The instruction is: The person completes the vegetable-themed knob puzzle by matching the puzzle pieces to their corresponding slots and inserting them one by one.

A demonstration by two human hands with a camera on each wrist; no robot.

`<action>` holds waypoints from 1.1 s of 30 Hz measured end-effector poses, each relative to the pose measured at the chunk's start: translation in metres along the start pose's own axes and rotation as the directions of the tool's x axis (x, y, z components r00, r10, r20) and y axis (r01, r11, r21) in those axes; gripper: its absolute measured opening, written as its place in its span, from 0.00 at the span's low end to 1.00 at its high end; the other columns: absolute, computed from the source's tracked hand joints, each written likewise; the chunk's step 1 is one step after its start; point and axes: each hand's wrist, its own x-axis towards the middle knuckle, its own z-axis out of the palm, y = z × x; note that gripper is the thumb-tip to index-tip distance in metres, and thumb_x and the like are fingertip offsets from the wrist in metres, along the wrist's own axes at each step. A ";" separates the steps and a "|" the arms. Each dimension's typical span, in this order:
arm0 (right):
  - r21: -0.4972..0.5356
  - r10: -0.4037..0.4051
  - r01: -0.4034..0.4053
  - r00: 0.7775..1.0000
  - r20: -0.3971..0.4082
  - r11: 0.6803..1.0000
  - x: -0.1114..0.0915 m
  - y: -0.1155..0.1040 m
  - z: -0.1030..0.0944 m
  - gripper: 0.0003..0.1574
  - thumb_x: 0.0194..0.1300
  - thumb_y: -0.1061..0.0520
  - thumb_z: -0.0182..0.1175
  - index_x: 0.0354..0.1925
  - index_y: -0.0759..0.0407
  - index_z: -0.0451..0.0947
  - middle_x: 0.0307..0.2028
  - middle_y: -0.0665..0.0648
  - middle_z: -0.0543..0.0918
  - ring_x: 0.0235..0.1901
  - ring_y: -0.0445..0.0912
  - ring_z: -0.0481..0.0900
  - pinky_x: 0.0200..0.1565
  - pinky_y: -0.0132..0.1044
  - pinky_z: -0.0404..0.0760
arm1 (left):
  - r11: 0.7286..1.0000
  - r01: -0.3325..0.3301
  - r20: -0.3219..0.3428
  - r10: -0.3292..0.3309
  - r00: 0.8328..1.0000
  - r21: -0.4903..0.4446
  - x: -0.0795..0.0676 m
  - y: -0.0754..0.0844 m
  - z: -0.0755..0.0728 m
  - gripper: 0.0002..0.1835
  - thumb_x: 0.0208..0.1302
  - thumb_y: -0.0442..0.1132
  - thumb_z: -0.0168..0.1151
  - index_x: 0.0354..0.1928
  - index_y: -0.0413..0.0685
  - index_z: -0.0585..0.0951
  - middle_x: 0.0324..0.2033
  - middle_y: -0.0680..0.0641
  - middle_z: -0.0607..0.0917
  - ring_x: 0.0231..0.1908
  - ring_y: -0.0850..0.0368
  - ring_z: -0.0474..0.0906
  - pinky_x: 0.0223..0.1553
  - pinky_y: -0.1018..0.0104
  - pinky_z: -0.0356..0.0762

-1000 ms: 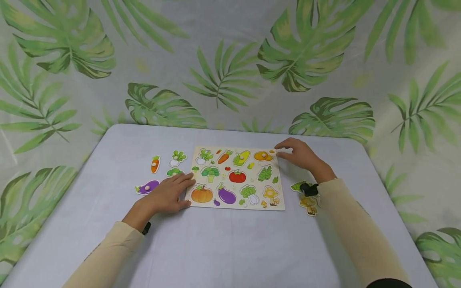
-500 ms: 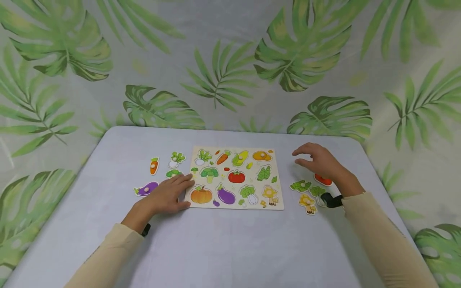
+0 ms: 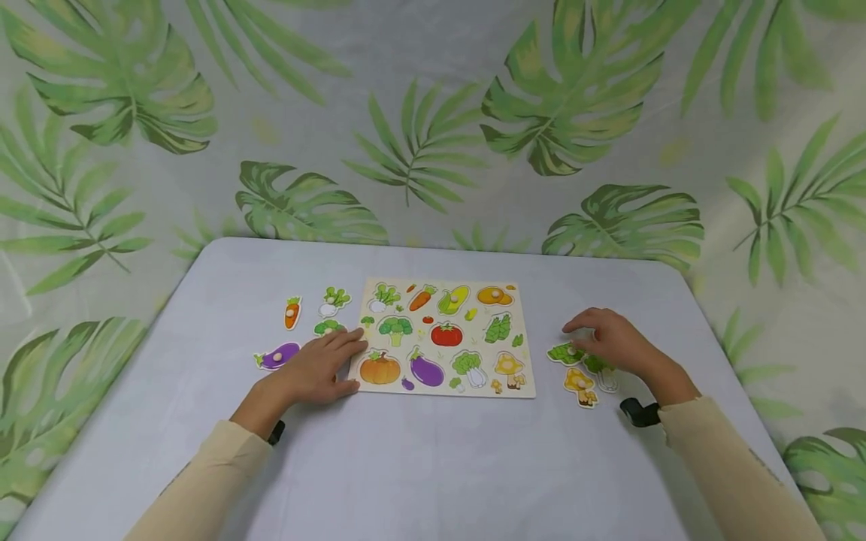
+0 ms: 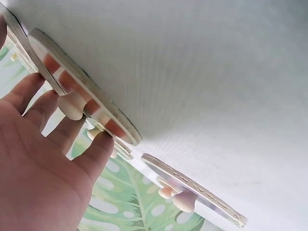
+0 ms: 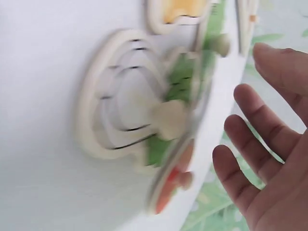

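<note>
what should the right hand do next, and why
Probably lower the right hand and pinch the green piece nearest the board: that hand holds nothing, its fingertips hover by that piece, and the left hand rests at the board's left edge.

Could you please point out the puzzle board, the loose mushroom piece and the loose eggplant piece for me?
Puzzle board [image 3: 475,332]: head view, on its bare cream surface, right of centre.
Mushroom piece [image 3: 577,378]: head view, on its yellow cap.
Eggplant piece [image 3: 281,355]: head view, on its purple body.
</note>
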 end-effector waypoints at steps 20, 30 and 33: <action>-0.026 -0.045 0.044 0.998 -0.041 0.999 -0.006 0.011 0.019 0.09 0.58 0.60 0.71 0.40 0.57 0.88 0.45 0.61 0.82 0.48 0.58 0.78 0.50 0.56 0.77 | 1.000 -0.001 -0.017 0.001 1.000 -0.029 0.001 -0.002 0.002 0.37 0.64 0.50 0.65 0.72 0.48 0.67 0.76 0.44 0.62 0.76 0.37 0.54 0.74 0.36 0.55; -0.002 -0.013 0.013 0.999 -0.042 1.000 -0.009 0.011 0.021 0.09 0.61 0.60 0.68 0.41 0.57 0.88 0.47 0.61 0.82 0.51 0.59 0.77 0.54 0.60 0.76 | 0.999 0.013 -0.008 -0.013 1.000 -0.032 0.001 -0.001 0.000 0.37 0.64 0.50 0.64 0.73 0.48 0.66 0.76 0.44 0.61 0.76 0.37 0.54 0.74 0.36 0.54; 0.005 -0.013 0.013 0.999 -0.044 1.000 -0.009 0.011 0.022 0.09 0.60 0.60 0.69 0.41 0.56 0.88 0.47 0.61 0.82 0.51 0.60 0.76 0.54 0.60 0.75 | 0.999 0.010 -0.002 -0.010 1.000 -0.039 0.000 0.000 -0.002 0.36 0.64 0.49 0.64 0.72 0.48 0.67 0.76 0.44 0.61 0.76 0.37 0.54 0.74 0.35 0.54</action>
